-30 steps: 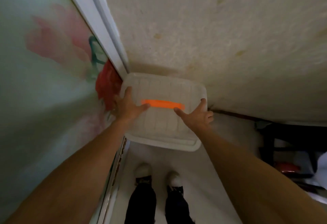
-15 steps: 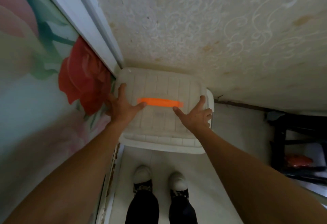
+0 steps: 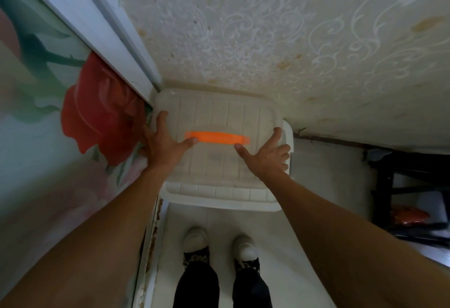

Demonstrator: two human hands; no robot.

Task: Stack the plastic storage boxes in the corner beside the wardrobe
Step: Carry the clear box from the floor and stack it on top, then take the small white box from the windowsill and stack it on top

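Gripping top box [image 3: 219, 117] by both lid edges | left hand [image 3: 162, 147]: thumb at orange handle [image 3: 216, 137] end, fingers over left rim | right hand [image 3: 265, 156]: same, right rim | box atop lower box [image 3: 219, 194], in corner between wardrobe door [image 3: 73, 112] and wall [image 3: 267, 39]

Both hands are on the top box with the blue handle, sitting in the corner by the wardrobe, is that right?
Not quite: the handle is orange, not blue, as the head view shows. The rest holds: the left hand and right hand are on the top box, in the corner by the wardrobe.
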